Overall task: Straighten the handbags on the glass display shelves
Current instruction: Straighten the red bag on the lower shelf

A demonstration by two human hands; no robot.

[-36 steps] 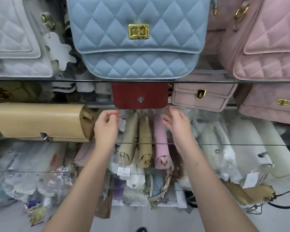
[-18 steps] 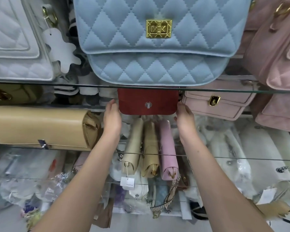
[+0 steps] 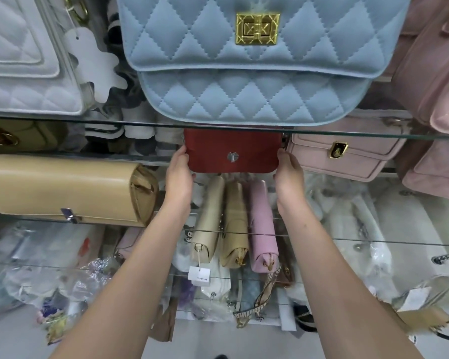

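A small red handbag [image 3: 232, 151] with a round silver clasp stands on the second glass shelf [image 3: 62, 154], under the edge of the top glass shelf [image 3: 373, 134]. My left hand [image 3: 178, 174] holds its left side and my right hand [image 3: 289, 172] holds its right side, fingers reaching behind the bag. A quilted light blue bag [image 3: 246, 63] with a gold clasp stands on the top shelf right above. A pink bag [image 3: 345, 154] stands just right of the red one.
A white quilted bag [image 3: 24, 55] sits top left, pink quilted bags [image 3: 436, 73] top right. A long beige clutch [image 3: 62, 187] lies left. Two gold bags [image 3: 210, 224] and a pink pouch [image 3: 263, 226] lie end-on below. Wrapped stock fills the lower shelves.
Both hands rose from below the shelf and closed in on the red bag's two sides. The view moved closer to the shelves.
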